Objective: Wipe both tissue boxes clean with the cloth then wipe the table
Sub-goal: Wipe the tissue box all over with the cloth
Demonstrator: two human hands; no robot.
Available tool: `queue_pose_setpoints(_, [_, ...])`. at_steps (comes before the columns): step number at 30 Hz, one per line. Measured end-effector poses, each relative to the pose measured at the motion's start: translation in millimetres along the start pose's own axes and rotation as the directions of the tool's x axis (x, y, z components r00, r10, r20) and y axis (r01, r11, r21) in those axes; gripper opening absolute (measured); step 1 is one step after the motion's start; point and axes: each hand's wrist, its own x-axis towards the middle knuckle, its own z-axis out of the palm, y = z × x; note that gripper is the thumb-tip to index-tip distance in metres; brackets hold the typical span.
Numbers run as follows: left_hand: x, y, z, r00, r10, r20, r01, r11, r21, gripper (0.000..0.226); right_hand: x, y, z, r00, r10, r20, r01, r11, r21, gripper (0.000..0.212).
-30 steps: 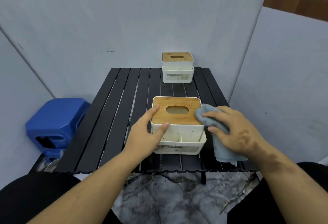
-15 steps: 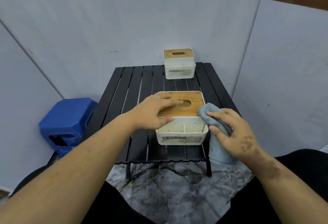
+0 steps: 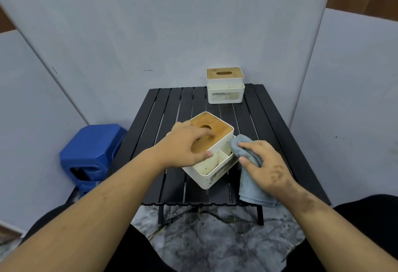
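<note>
The near box has turned since a moment ago. It sat straight on the table, and now one corner points at me. My left hand has moved onto the wooden lid, fingers curled over the top and thumb on the white side, gripping the box to turn it. My right hand holds the blue cloth. My fingers are bent round it and press it on the right side of the box, and the rest hangs down by the table edge.

I think turning the box lets me rub its side. Small dark spots show on the front, so it is not clean yet.

The far box waits at the back of the table, well apart from my hands. The table comes last.
</note>
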Motion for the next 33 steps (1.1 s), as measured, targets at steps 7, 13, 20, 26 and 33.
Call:
queue_pose_setpoints(7, [3, 0, -6, 0.996, 0.009, 0.088, -0.013, 0.999, 0.046, 0.056, 2, 7, 5, 1.0, 0.012, 0.001, -0.012, 1.0, 0.023, 0.037])
queue_pose_setpoints(13, [2, 14, -8, 0.993, -0.103, 0.055, 0.105, 0.994, -0.028, 0.051, 2, 7, 4, 1.0, 0.013, 0.005, -0.013, 0.998, 0.063, 0.037])
queue_pose_setpoints(20, [-3, -13, -15, 0.983, -0.085, 0.163, 0.075, 0.995, 0.067, 0.05, -1, 3, -14, 0.996, -0.079, -0.03, 0.081, 0.993, 0.086, 0.035])
queue_pose_setpoints(26, [-23, -29, -11, 0.999, 0.004, 0.053, -0.001, 0.997, -0.071, 0.054, 23, -19, -33, 0.969, -0.245, 0.043, 0.243, 0.969, 0.035, 0.036])
queue_pose_setpoints(33, [-65, -6, 42, 0.691, -0.721, -0.057, 0.468, 0.507, -0.724, 0.101, 80, -40, -26, 0.881, -0.29, 0.375, 0.363, 0.921, -0.141, 0.037])
